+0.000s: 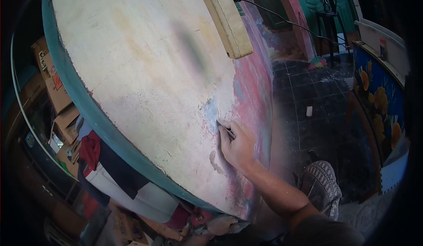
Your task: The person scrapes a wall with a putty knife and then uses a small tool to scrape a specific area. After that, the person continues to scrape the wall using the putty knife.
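Observation:
My right hand (238, 144) reaches in from the lower right, fingers closed around a small dark tool (228, 132). Its thin tip meets the wall beside a bare pale-blue patch (211, 110). Most of the tool is covered by the fingers, so its exact kind cannot be made out. Around it the off-white wall (150, 83) has flaking paint, with pink and blue layers showing toward the right edge. My left hand is out of the frame.
A yellowish box (227, 21) with a black cable is fixed to the wall above. A teal band (114, 133) borders the wall, with cardboard boxes (57, 91) and draped clothes (116, 164) beyond. Right: dark tiled floor (317, 113), stool (328, 21), flower-patterned panel (379, 100).

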Demonstrator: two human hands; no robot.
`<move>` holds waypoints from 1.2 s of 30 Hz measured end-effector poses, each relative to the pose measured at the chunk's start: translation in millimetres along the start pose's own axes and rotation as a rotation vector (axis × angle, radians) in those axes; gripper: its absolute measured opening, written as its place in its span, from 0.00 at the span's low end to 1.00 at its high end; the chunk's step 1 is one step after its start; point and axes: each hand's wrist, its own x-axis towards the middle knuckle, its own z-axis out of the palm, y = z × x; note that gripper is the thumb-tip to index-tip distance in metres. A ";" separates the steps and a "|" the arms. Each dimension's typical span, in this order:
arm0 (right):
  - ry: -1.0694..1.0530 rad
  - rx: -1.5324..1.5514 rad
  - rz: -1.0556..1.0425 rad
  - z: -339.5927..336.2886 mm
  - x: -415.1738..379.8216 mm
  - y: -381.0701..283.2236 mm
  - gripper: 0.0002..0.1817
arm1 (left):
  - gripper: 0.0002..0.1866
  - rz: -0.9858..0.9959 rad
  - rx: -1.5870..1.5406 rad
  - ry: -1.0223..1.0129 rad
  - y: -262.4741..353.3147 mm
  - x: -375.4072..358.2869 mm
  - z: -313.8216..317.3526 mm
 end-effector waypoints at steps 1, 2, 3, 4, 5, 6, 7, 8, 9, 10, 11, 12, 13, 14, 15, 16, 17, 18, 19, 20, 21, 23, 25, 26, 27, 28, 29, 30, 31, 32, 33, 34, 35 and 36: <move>0.010 0.004 -0.033 -0.3 -2.7 -0.4 0.08 | 0.22 0.015 0.004 -0.003 -0.4 0.5 -0.9; 0.021 0.008 -0.066 -0.7 -2.9 0.2 0.08 | 0.22 0.032 0.009 -0.006 -0.7 0.1 -2.6; 0.012 -0.006 -0.047 -0.2 1.3 3.9 0.08 | 0.22 0.049 0.013 -0.013 -0.2 0.9 -3.9; 0.001 -0.020 -0.018 0.6 3.9 8.4 0.08 | 0.22 0.041 0.003 0.001 -0.3 1.0 -1.6; -0.010 -0.033 0.016 0.7 2.7 10.2 0.08 | 0.22 0.029 -0.007 0.012 -1.4 0.0 1.1; -0.014 -0.027 0.023 -0.6 -0.1 7.4 0.08 | 0.22 0.018 -0.015 0.028 -1.3 -1.2 1.7; -0.017 -0.020 0.023 -1.8 -0.9 3.0 0.08 | 0.22 0.018 -0.016 0.015 -0.5 -2.1 0.7; -0.021 -0.012 0.018 -2.2 -0.5 0.8 0.07 | 0.22 0.020 -0.016 0.007 1.4 -1.5 -1.3; -0.017 -0.009 -0.007 -2.2 -0.9 1.6 0.07 | 0.22 0.025 -0.014 -0.002 2.4 0.3 -3.8; -0.012 -0.006 -0.030 -2.7 -2.7 3.7 0.07 | 0.22 0.033 -0.018 0.007 1.7 1.9 -5.9; -0.008 -0.006 -0.050 -3.6 -4.0 6.5 0.07 | 0.21 0.040 -0.024 0.013 1.3 2.6 -6.6; -0.007 -0.019 -0.034 -3.4 -3.9 10.3 0.07 | 0.21 0.042 -0.036 0.011 2.3 -0.4 -4.0; -0.006 -0.031 -0.015 -1.4 -1.6 15.1 0.08 | 0.21 0.032 -0.019 0.008 1.5 -3.0 0.8; -0.002 -0.041 -0.002 0.3 0.5 17.4 0.08 | 0.21 0.023 0.002 0.010 -1.6 -2.4 4.4; -0.009 -0.037 -0.032 -0.6 -1.6 14.3 0.08 | 0.21 0.018 0.026 0.018 -1.8 -0.3 3.0; -0.017 -0.034 -0.066 -3.5 -5.5 9.3 0.08 | 0.21 0.032 0.029 0.023 -1.1 -0.5 1.2; -0.025 -0.032 -0.103 -5.4 -5.4 7.7 0.09 | 0.21 0.048 0.033 0.029 0.2 -1.6 -1.3; -0.028 -0.043 -0.105 -5.4 -0.8 10.5 0.09 | 0.22 0.065 0.035 0.033 1.5 0.1 -3.2; -0.033 -0.053 -0.098 -5.2 2.1 13.7 0.09 | 0.22 0.055 0.027 0.038 0.2 2.4 -0.9; -0.037 -0.062 -0.084 -5.1 1.3 15.2 0.09 | 0.22 0.039 0.017 0.039 -2.7 1.9 3.6; -0.040 -0.048 -0.058 -5.7 -0.6 13.1 0.09 | 0.22 0.021 0.009 0.039 -3.0 -0.9 5.2; -0.044 -0.017 -0.024 -6.5 1.0 7.8 0.09 | 0.21 0.011 0.011 0.014 -2.2 -1.6 3.9; -0.010 -0.030 -0.061 -3.4 1.5 12.1 0.09 | 0.21 0.021 0.010 0.010 3.4 0.3 -5.1; 0.006 -0.037 -0.078 -2.1 1.0 14.7 0.09 | 0.21 0.031 0.005 0.014 7.4 -0.8 -9.9; 0.008 -0.040 -0.055 -0.8 2.1 16.3 0.09 | 0.20 0.039 -0.004 0.015 10.5 -3.1 -11.2; 0.009 -0.043 -0.029 1.2 4.7 17.3 0.09 | 0.20 0.028 -0.002 0.003 9.7 -3.3 -8.1; 0.012 -0.046 -0.005 2.6 5.9 17.3 0.09 | 0.20 0.017 0.002 -0.008 6.6 -1.9 -5.4; 0.006 -0.035 -0.018 0.6 2.4 14.1 0.08 | 0.20 0.010 0.008 -0.016 4.4 -0.9 -3.9; 0.000 -0.023 -0.037 -3.2 -2.7 9.2 0.08 | 0.21 0.024 0.004 0.000 2.1 -2.5 -1.5; -0.003 -0.012 -0.062 -4.9 -2.5 7.8 0.08 | 0.21 0.041 0.003 0.020 -2.2 -3.0 1.1; -0.020 -0.013 -0.044 -5.2 2.1 10.4 0.08 | 0.21 0.059 -0.002 0.039 -1.3 -0.9 0.2; -0.039 -0.015 -0.013 -5.9 3.7 12.4 0.07 | 0.21 0.052 -0.006 0.021 -0.6 0.6 -0.2; -0.057 -0.016 0.023 -6.1 3.1 13.1 0.07 | 0.21 0.041 -0.011 -0.002 -0.4 1.4 -2.5; -0.052 -0.013 0.030 -6.1 1.9 12.1 0.07 | 0.21 0.030 -0.017 -0.023 1.6 0.4 -4.0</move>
